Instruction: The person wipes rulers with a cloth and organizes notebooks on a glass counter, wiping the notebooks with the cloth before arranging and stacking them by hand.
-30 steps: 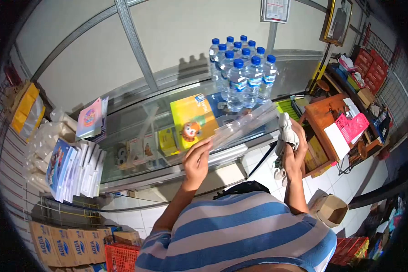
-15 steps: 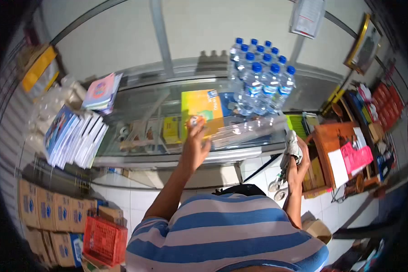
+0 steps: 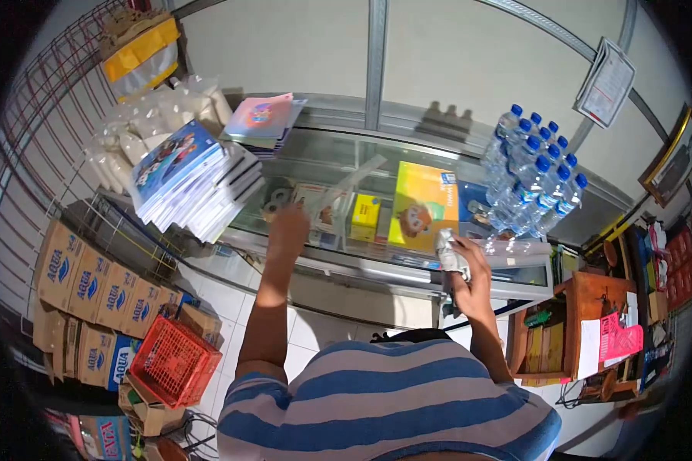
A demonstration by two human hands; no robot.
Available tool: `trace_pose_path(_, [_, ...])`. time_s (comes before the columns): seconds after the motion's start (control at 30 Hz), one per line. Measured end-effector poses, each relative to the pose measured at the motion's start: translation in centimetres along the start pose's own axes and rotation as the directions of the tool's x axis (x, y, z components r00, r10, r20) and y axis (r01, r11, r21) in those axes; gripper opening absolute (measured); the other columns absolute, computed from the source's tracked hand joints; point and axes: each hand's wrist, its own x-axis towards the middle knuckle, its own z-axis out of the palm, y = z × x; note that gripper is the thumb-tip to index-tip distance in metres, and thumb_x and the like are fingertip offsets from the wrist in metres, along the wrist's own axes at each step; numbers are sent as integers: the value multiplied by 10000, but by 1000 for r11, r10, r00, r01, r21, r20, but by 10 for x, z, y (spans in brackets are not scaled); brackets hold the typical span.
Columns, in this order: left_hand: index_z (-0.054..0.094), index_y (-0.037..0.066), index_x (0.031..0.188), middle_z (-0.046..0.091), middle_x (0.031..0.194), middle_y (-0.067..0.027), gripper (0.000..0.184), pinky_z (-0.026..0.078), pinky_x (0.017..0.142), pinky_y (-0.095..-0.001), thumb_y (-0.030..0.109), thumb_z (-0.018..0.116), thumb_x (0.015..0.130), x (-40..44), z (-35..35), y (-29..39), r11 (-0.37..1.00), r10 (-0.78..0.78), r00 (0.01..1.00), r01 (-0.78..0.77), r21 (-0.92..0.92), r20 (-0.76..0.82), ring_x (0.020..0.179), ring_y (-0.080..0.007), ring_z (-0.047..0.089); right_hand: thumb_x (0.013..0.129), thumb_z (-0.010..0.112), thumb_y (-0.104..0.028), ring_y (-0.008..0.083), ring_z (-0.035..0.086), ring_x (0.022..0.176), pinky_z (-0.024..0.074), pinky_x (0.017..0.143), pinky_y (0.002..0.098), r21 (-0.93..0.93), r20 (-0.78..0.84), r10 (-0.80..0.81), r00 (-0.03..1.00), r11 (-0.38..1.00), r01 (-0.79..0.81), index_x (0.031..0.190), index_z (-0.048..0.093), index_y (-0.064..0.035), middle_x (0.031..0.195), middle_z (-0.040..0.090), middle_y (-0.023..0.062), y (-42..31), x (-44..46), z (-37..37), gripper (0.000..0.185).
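My left hand (image 3: 289,232) is over the front of the glass display case (image 3: 338,142), beside the stack of books (image 3: 196,188). Motion smears its fingers, so their pose is unclear. A crumpled whitish cloth (image 3: 450,252) is gripped in my right hand (image 3: 473,280), at the case's front edge. Just behind that hand lies a yellow and orange drawing book (image 3: 427,196) on the glass. A small yellow box (image 3: 365,215) shows between my two hands.
Several blue-capped water bottles (image 3: 542,184) stand on the case's right end. Plastic bags with pale contents (image 3: 142,134) and thinner booklets (image 3: 261,119) are at left. A red crate (image 3: 175,361) and cardboard boxes (image 3: 92,276) sit below left. A wooden desk (image 3: 592,296) is at right.
My left hand has left the drawing book and moved left towards the book stack. My right hand has brought the cloth to the case's front edge. The view has turned left.
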Motion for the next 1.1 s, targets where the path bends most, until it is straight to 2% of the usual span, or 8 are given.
trace_pose_path(0.17, [601, 3, 996, 629, 788, -110, 196, 453, 525, -396, 129, 565, 850, -4, -2, -3, 986, 169, 965, -164, 43, -199, 579, -270, 559, 639, 540, 22, 333, 501, 1146, 394, 993, 400, 55, 160, -86, 983, 995, 78, 1140, 605, 1, 1292, 539, 143, -36, 28, 50, 506])
trace_pose_path(0.27, [551, 11, 914, 609, 632, -106, 131, 415, 502, -411, 128, 495, 931, -33, -16, 9, 952, -46, 983, -12, -307, -179, 527, -301, 562, 645, 574, 1, 326, 503, 1108, 400, 970, 391, 35, 183, -174, 968, 985, 171, 1168, 599, -19, 1323, 516, 127, -53, 41, 80, 525])
trace_pose_path(0.33, [569, 22, 945, 618, 633, -102, 109, 415, 497, -401, 106, 506, 917, -58, -14, 16, 717, -107, 993, 42, -696, -50, 498, -303, 546, 647, 564, -18, 322, 480, 1130, 385, 964, 392, -62, 228, -228, 947, 967, 248, 1223, 565, -58, 1352, 493, 128, -66, 47, 107, 577])
trace_pose_path(0.5, [594, 3, 969, 627, 670, -75, 122, 399, 443, -313, 42, 497, 905, -94, -16, 26, 444, -177, 970, 231, -866, 168, 441, -181, 516, 653, 580, -26, 320, 465, 1113, 389, 932, 388, -152, 451, -271, 851, 916, 372, 1291, 511, -95, 1359, 473, 121, -54, 48, 180, 645])
trace_pose_path(0.77, [614, -7, 1019, 622, 697, -92, 165, 435, 470, -268, 8, 500, 900, -107, -50, -19, 564, -123, 973, 232, -792, 197, 481, -149, 537, 699, 612, -94, 304, 527, 917, 448, 818, 396, -390, 221, -65, 973, 909, 149, 1230, 544, -72, 1116, 583, 131, -16, 72, 158, 536])
trace_pose_path(0.87, [629, -12, 975, 647, 802, -110, 135, 467, 523, -272, 9, 521, 897, -106, -41, -30, 527, -164, 986, 110, -842, 26, 576, -166, 577, 701, 598, -84, 301, 534, 902, 458, 815, 397, -440, 160, 11, 987, 896, 62, 1214, 549, -62, 1083, 592, 141, -36, 71, 127, 516])
trace_pose_path(1.0, [641, -12, 939, 656, 892, -110, 116, 490, 573, -277, 9, 541, 886, -90, -71, 11, 713, -33, 942, -211, -669, -333, 643, -184, 587, 687, 560, -6, 300, 540, 917, 470, 842, 406, -118, 393, -184, 901, 962, 248, 1204, 555, -35, 1092, 601, 161, -77, 63, 100, 518])
trace_pose_path(1.1, [657, 11, 926, 663, 888, -109, 139, 494, 595, -284, 77, 535, 920, -82, -61, 32, 721, -12, 902, -291, -629, -431, 654, -178, 599, 681, 548, 16, 316, 548, 972, 461, 880, 413, -156, 282, -113, 953, 974, 162, 1193, 560, -24, 1135, 595, 160, -63, 51, 73, 514])
